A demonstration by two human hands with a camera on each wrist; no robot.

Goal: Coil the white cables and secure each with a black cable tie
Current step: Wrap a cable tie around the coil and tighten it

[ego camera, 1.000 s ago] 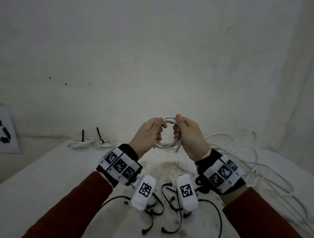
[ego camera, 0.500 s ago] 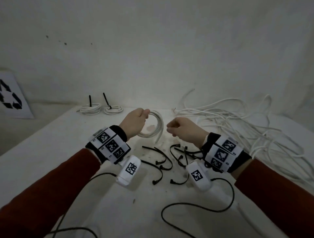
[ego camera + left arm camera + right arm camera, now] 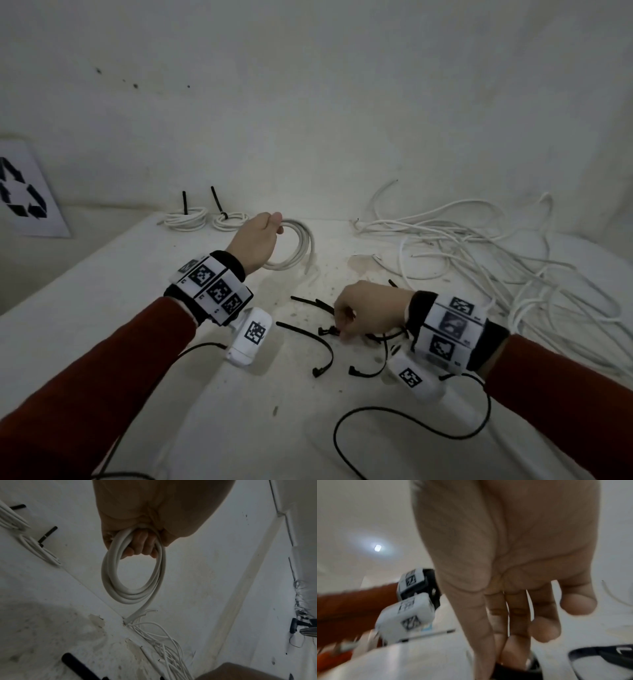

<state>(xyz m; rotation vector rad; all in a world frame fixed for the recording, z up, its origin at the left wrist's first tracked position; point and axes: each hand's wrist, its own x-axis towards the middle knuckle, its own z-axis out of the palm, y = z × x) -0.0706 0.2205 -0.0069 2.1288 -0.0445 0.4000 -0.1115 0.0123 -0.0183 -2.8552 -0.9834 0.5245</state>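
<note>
My left hand (image 3: pixel 257 240) grips a coiled white cable (image 3: pixel 301 243) and holds it upright above the table; in the left wrist view the coil (image 3: pixel 133 596) hangs from my curled fingers (image 3: pixel 140 547), one loose end trailing down. My right hand (image 3: pixel 366 311) is down among the black cable ties (image 3: pixel 308 337) on the table, thumb and forefinger pinching the head of one tie (image 3: pixel 330 330). In the right wrist view the fingertips (image 3: pixel 513 653) close on a dark tie (image 3: pixel 534 664), blurred.
Two tied coils (image 3: pixel 186 219) (image 3: pixel 231 219) lie at the table's back left. A tangle of loose white cables (image 3: pixel 479 250) covers the right side. A recycling sign (image 3: pixel 24 192) leans at the far left. Black sensor leads (image 3: pixel 411 421) loop near the front.
My right hand let go of the coil, dropped to the table and took hold of a black tie. The left hand kept the coil and moved left and back. My view tilted down.
</note>
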